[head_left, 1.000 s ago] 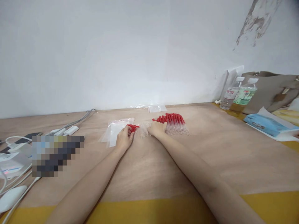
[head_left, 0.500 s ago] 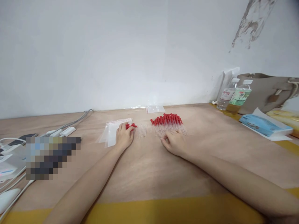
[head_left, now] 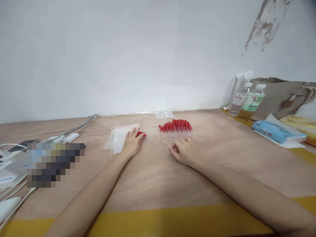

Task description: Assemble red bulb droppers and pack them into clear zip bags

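Nearest, two bare forearms reach out over the pale brown wooden desk point(head_left: 153, 177) with its yellow front edge. Using the row of red-bulbed clear glass droppers point(head_left: 178, 130) as the landmark: the right hand point(head_left: 184, 152) lies just in front of that row, its grip pinched on one clear glass dropper tube point(head_left: 167, 144) whose tip sticks out leftward from the fingertips. Left of the row, past a small set of bare clear tubes point(head_left: 150, 137), the left hand point(head_left: 131, 144) rests flat and loose on the desk, its fingertips touching a small bunch of red rubber bulbs point(head_left: 141, 134); whether it truly clasps any I cannot tell. Farther left of the row, just beyond that hand, lies a stack of clear zip bags point(head_left: 118, 138). Behind the row, against the white wall, sits one more small clear bag point(head_left: 163, 114).

By my judgement the step in hand is drawing a single tube from the supply for pairing with a bulb. The next move calls for a light, steady pinch, since the glass is thin and slippery, and careful alignment of tube end with bulb mouth.
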The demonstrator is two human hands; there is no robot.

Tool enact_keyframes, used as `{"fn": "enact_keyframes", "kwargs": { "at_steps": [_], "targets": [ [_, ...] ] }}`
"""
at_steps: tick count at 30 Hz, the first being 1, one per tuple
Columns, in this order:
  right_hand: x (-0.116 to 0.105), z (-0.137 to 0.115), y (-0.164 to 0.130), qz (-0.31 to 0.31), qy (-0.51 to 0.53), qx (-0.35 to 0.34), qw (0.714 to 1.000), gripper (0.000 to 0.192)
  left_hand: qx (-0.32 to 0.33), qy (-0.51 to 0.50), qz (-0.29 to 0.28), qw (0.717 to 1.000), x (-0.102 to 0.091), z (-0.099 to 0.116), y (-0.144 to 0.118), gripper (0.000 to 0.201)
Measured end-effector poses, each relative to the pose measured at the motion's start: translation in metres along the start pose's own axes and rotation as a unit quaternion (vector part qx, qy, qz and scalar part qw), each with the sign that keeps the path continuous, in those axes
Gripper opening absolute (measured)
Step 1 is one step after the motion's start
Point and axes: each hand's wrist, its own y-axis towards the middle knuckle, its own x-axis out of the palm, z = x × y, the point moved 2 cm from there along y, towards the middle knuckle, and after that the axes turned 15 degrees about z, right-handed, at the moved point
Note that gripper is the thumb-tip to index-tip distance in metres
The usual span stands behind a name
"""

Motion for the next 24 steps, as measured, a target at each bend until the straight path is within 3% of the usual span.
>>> {"fn": "enact_keyframes", "kwargs": {
  "at_steps": [8, 12, 15, 17, 19, 22, 24],
  "targets": [
    [0.005, 0.003, 0.000, 0.006, 0.017, 0.007, 1.000, 0.017, 0.039, -0.032, -0.017, 0.999, -0.002, 0.007, 0.002, 0.028],
    [0.009, 0.007, -0.002, 0.001, 0.058, 0.021, 0.998, 0.015, 0.018, -0.058, 0.023, 0.998, -0.010, 0.010, 0.003, 0.034],
    [0.010, 0.008, -0.003, 0.000, 0.089, 0.023, 0.996, 0.013, -0.027, -0.149, 0.069, 0.986, -0.018, 0.020, 0.001, 0.035],
    [0.009, 0.009, -0.003, 0.010, 0.098, 0.010, 0.995, 0.012, -0.089, -0.255, 0.089, 0.959, -0.018, 0.031, -0.003, 0.026],
    [0.008, 0.007, -0.003, 0.024, 0.098, -0.017, 0.995, 0.015, -0.173, -0.363, 0.086, 0.911, -0.015, 0.042, -0.009, 0.014],
    [0.005, 0.004, -0.004, 0.035, 0.093, -0.057, 0.993, 0.019, -0.262, -0.471, 0.032, 0.842, -0.007, 0.058, -0.017, 0.021],
    [0.004, 0.002, -0.005, 0.036, 0.090, -0.067, 0.993, 0.019, -0.280, -0.505, -0.008, 0.816, -0.004, 0.065, -0.021, 0.025]
  ]
}}
